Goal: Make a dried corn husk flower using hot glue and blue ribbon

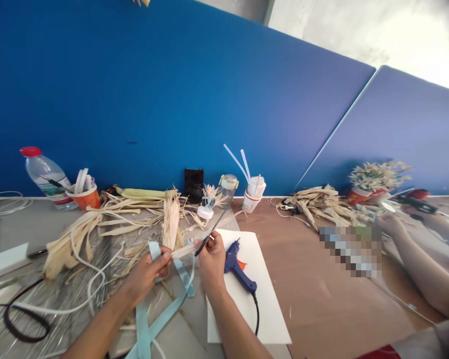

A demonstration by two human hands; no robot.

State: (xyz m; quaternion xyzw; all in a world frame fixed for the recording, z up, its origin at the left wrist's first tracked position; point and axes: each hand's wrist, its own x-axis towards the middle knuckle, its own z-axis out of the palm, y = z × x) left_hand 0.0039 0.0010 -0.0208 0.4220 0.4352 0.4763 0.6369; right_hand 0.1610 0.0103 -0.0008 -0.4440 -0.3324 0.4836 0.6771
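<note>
My left hand pinches one end of a pale strip of corn husk between thumb and fingers. The strip stretches across to my right hand, which is closed around dark scissors; their slim tip points up and away, and the grip is partly hidden by my fingers. A light-blue ribbon hangs and loops under my left hand. Just behind the hands stands a bundle of dry husk. To the right of my right hand, a blue glue gun lies on white paper.
Husk leaves and a white cable spread at left, near a bottle and orange cup. Behind are a husk flower and straw cup. A co-worker's arm reaches in at right.
</note>
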